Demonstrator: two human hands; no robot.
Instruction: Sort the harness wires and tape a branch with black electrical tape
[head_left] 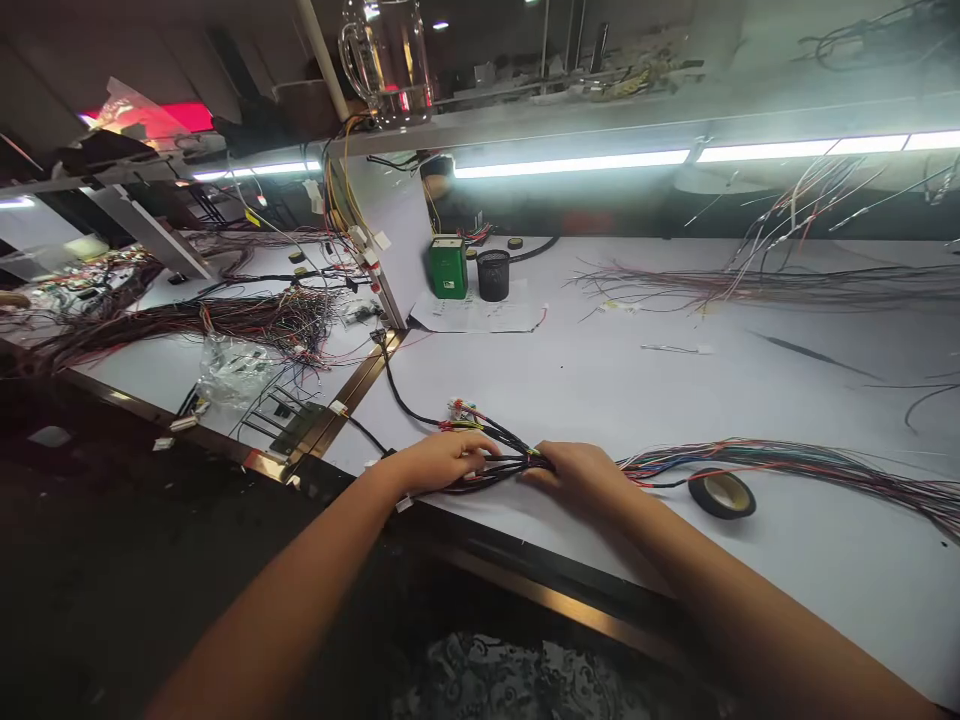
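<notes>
A wire harness (517,435) lies near the front edge of the white table, its black-sleeved branches spreading left to small connectors. My right hand (574,470) is closed around the bundle where the branches meet. Just left of it, my left hand (450,460) has its fingers curled on the black branches. Loose coloured wires (735,452) run from my right hand to the right edge. A roll of black tape (721,493) lies beside these wires, with a thin red wire passing over it.
Behind stand a green box (448,268) and a black mesh cup (493,275) on a paper sheet. More wires (675,285) lie at the back right. Tangled wire bundles (247,325) and a metal pin rack (289,425) are at the left. A glass jug (390,65) sits on the shelf.
</notes>
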